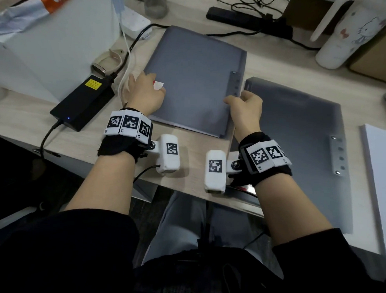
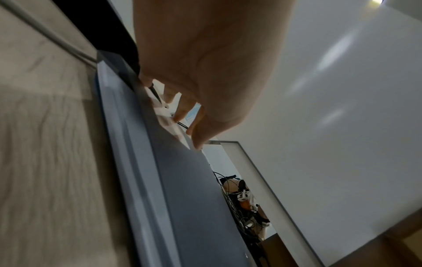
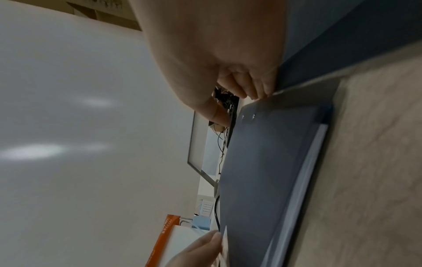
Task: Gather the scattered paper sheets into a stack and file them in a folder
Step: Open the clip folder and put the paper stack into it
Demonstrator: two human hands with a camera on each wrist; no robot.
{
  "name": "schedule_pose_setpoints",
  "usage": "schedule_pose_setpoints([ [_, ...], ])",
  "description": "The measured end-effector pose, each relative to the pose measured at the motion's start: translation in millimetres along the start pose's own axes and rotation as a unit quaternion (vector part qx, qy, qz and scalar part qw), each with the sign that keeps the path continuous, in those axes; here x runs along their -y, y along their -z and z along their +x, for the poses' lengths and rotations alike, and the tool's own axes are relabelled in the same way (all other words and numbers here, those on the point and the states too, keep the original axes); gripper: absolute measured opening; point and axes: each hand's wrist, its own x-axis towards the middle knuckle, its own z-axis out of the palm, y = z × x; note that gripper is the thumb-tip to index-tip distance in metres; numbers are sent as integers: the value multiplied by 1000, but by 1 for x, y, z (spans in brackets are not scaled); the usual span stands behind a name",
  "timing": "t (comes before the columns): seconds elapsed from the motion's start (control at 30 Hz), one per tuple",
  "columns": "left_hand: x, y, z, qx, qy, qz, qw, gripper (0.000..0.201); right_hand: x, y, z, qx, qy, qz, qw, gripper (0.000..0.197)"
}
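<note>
A closed grey folder (image 1: 190,79) lies on the desk, with white sheet edges (image 3: 306,171) showing under its cover (image 3: 262,162). My left hand (image 1: 145,91) sits at the folder's left edge and pinches a small white-and-red label tab (image 1: 158,85) between thumb and finger; the tab (image 2: 169,117) lies under the fingertips. My right hand (image 1: 247,106) is at the right edge beside the metal binding strip (image 1: 235,81). Its curled fingers (image 3: 258,90) hook the cover's edge, thumb held apart.
A second grey folder (image 1: 298,140) lies to the right, and a stack of white paper (image 1: 381,176) at the far right. A black power adapter (image 1: 83,101) with cables, a white box (image 1: 59,40), a power strip (image 1: 248,20) and a white bottle (image 1: 347,35) ring the folders.
</note>
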Motion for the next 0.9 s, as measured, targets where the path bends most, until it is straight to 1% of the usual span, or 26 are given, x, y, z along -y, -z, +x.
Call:
schedule_pose_setpoints([
  [0.07, -5, -3, -6, 4, -8, -8, 1000, 48, 1, 6, -3, 7, 1, -8, 1000, 27],
  [0.1, -7, -5, -9, 5, -20, -18, 1000, 49, 3, 9, -5, 3, -1, -7, 1000, 34],
  [0.13, -12, -5, -14, 5, -33, -33, 999, 49, 4, 13, -7, 0, 6, -6, 1000, 33],
  [0.23, -29, -6, -35, 6, -75, -83, 994, 43, 7, 30, -17, 16, 46, 32, 998, 14],
  [0.37, -57, -14, -72, 40, -136, -168, 976, 33, 8, 56, -32, 3, 116, 52, 992, 12],
  [0.5, -81, -32, -109, 104, -175, -194, 960, 29, 1, 91, -46, -30, 172, 25, 984, 12],
  [0.57, -90, -44, -125, 129, -180, -193, 956, 29, -6, 108, -50, -48, 183, 5, 982, 12],
  [0.67, -101, -65, -142, 151, -177, -186, 955, 30, -22, 135, -52, -88, 178, -37, 979, 11],
  [0.77, -106, -87, -154, 162, -179, -150, 959, 36, -39, 164, -54, -125, 140, -102, 977, 10],
  [0.9, -104, -114, -161, 155, -144, -151, 966, 43, -62, 202, -61, -165, 85, -163, 969, 23],
])
